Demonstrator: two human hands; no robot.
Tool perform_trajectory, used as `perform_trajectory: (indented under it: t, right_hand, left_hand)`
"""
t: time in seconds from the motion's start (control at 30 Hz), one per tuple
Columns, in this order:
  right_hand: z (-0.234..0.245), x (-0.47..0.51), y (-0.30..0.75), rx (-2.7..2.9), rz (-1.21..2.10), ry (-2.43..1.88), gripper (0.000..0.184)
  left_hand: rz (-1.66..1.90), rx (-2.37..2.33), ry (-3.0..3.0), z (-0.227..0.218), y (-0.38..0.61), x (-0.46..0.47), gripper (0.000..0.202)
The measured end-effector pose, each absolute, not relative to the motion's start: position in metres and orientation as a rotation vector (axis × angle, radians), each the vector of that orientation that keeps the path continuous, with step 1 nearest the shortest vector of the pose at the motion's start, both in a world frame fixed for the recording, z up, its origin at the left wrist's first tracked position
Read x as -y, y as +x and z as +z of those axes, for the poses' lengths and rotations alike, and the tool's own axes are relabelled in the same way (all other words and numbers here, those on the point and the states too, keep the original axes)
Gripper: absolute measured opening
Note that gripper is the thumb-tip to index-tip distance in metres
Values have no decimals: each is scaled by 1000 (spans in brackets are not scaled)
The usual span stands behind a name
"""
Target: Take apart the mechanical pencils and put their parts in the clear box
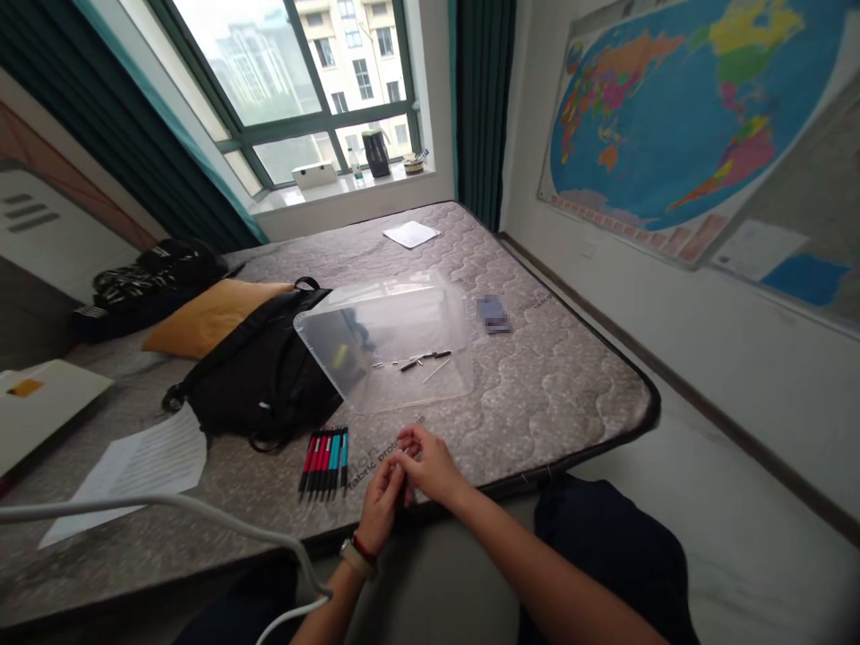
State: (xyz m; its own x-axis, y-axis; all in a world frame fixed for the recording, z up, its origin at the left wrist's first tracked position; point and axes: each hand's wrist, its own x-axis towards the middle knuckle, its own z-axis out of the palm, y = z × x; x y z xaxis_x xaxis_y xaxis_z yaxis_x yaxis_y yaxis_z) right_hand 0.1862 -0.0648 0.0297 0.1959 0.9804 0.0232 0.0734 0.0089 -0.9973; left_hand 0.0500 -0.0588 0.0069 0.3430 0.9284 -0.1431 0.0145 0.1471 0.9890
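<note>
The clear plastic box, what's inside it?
Inside the clear plastic box lie slim black pieces, a thin white stick and some tiny bits. What's right beneath those pieces is covered, and the shiny plastic makes the back hard to see.

Soft daylight from the window [286, 90], wide-angle edge distortion.

Bin [403, 313] blocking fwd, pens [326, 461] on L, mattress [537, 385] free R

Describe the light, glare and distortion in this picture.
Head view: distant buildings washed out beyond the bright window; head view: whitish glare on the clear box; head view: wall map stretched toward the corner; head view: bluish object pixelated, details hidden.
</note>
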Motion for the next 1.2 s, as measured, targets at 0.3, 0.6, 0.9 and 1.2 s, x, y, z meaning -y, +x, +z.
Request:
perform_trajectory:
  t: [0.3, 0.6, 0.9, 1.2]
  right_hand:
    - [25, 67, 193, 1122, 948, -1308, 6]
    - [32, 76, 224, 1100, 1041, -1156, 20]
    - [39, 84, 225, 1243, 1165, -1040, 24]
    - [42, 102, 242, 1340, 919, -1070, 22]
  left_hand:
    - [737, -1088, 1021, -1, 57, 68, 55]
    - [702, -1144, 1224, 12, 67, 84, 57]
    - [719, -1148, 1244, 24, 88, 88, 63]
    - [681, -1230, 1242, 20, 79, 80, 55]
